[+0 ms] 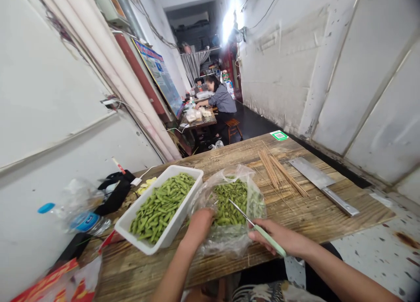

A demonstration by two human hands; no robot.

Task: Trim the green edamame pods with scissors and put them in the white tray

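A thin metal blade with a pale green handle, which looks like a pair of scissors, is held in my right hand. Its tip points up and left over the green soybean pods in a clear plastic bag. My left hand is at the bag's left side, fingers curled down by the pods; whatever is between them is hidden. To the left, a white plastic tub holds many more soybean pods.
Bamboo skewers and a cleaver lie on the wooden table to the right. A water bottle and red packaging are at left. Beyond, a person sits at another table, near a wooden stool.
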